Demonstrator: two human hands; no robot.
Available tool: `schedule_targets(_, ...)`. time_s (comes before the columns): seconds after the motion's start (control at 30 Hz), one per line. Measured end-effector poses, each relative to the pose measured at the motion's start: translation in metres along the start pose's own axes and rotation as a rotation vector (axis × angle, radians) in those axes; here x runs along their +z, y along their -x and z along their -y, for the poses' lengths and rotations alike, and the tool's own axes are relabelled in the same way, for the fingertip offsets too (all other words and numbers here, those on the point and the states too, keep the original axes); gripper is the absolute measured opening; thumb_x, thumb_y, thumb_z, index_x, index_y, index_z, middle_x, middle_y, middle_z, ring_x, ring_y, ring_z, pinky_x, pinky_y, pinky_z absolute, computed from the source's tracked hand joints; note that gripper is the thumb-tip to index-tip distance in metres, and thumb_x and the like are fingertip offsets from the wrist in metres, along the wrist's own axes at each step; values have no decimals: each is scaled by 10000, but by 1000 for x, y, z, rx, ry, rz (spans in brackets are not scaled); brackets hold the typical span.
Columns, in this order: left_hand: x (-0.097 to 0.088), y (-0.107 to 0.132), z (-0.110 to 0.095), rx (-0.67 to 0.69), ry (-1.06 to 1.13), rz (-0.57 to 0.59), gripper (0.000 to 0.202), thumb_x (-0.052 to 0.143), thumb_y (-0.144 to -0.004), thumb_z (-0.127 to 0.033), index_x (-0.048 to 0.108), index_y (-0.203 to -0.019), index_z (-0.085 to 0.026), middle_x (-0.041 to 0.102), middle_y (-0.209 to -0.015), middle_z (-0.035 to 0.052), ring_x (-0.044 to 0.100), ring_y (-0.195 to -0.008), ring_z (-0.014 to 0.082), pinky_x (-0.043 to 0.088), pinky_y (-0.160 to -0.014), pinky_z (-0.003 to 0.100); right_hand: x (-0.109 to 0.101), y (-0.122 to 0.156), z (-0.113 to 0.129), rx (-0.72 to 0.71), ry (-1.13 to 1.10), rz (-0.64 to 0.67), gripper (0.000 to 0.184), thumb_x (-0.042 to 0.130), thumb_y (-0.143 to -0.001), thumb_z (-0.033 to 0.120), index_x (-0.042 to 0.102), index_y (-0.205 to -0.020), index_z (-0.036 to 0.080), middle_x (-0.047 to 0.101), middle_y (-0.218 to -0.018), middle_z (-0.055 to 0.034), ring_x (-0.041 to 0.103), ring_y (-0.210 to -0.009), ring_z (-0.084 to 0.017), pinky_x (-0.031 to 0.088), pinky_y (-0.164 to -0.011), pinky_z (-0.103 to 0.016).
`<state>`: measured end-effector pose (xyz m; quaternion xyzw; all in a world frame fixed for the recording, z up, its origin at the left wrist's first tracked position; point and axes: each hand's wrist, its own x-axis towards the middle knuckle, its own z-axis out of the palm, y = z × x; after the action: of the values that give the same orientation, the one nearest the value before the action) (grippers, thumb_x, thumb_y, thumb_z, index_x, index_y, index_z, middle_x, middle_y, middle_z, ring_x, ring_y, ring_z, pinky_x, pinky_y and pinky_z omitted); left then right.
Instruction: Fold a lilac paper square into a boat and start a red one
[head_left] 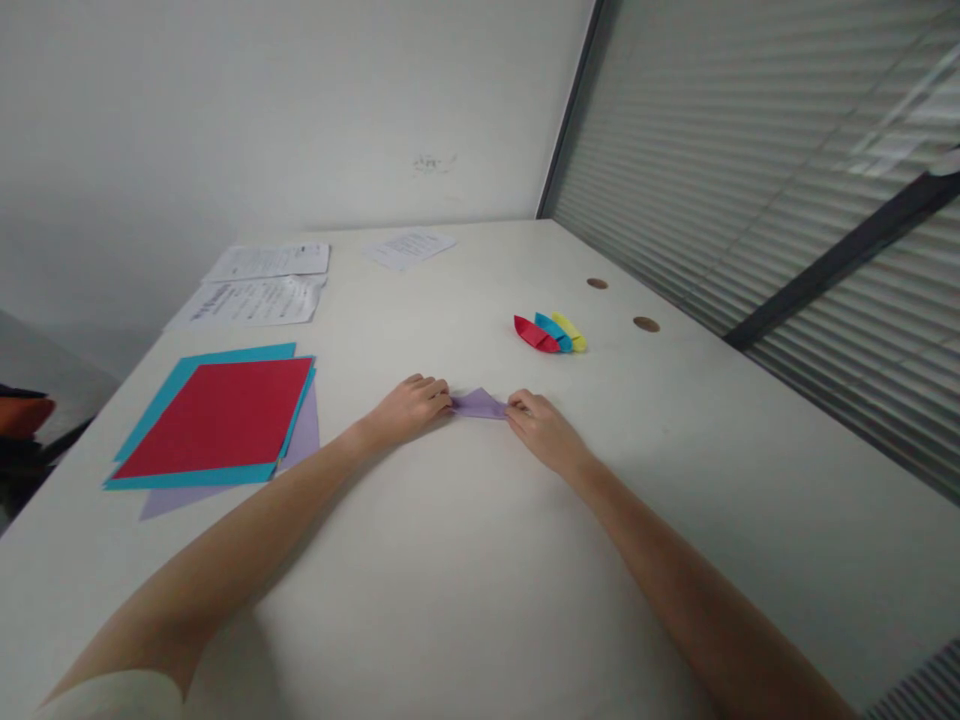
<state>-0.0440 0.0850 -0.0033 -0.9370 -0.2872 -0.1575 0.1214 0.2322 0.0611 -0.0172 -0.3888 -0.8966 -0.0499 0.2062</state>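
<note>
A small folded piece of purple paper [480,404] lies on the white table between my hands, with a low peak along its far edge. Its left end is pinched in the fingers of my left hand [415,405]. On the other side, my right hand [541,428] grips the right end. Both ends of the paper are hidden by the fingers. Beyond my right hand sit three small folded paper boats: a red one [535,334], a blue one [555,332] and a yellow one [571,331], side by side and close together.
To the left lies a stack of coloured sheets, with a red sheet [217,415] over blue and purple ones. Printed papers [255,300] rest at the far left, another printed sheet [411,249] near the wall. Two round holes mark the table's right side, beside window blinds [750,170].
</note>
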Motion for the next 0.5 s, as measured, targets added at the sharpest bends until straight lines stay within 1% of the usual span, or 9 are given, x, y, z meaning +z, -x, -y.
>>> schedule_targets(0.2,-2,0,1,-16,61,4,285,434,-994,-290,668,-925,-143,653,-882,80,616,-796,165,440,-732,297,-2,0,-1,-13,0,10,214,498,-913,92,699,-900,165,608,-991,-115,601,-825,-198,544,-811,-355)
schedule_targets(0.27,-3,0,1,-25,114,-1,288,439,-990,-301,672,-919,-147,656,-876,82,619,-799,168,447,-742,302,-3,1,-1,-15,-11,7,217,494,-914,95,699,-907,167,610,-990,-115,604,-818,-196,545,-802,-359)
schedule_targets(0.33,-4,0,-1,-69,216,-19,291,466,-976,-340,671,-909,-143,659,-879,91,620,-805,170,457,-755,302,-4,1,-1,-23,-32,-10,197,502,-923,133,695,-917,169,612,-979,-111,607,-809,-196,547,-793,-362)
schedule_targets(0.4,-4,-1,-6,-178,363,-31,289,495,-956,-374,658,-898,-143,660,-870,91,613,-775,160,465,-738,290,-5,1,1,-17,-71,-48,180,510,-932,186,688,-918,169,616,-959,-106,612,-809,-199,548,-798,-370)
schedule_targets(0.47,-2,-3,-11,-364,537,-45,230,541,-919,-357,632,-944,-147,664,-855,74,599,-704,138,468,-681,268,-4,0,4,24,-133,-107,184,503,-941,221,678,-928,165,619,-955,-108,619,-825,-205,547,-817,-382)
schedule_targets(0.5,0,-4,-13,-470,626,-57,218,571,-890,-333,614,-998,-149,669,-854,63,593,-669,128,469,-651,258,-3,-1,7,53,-172,-151,185,497,-943,223,672,-936,163,619,-960,-111,623,-836,-206,546,-825,-384)
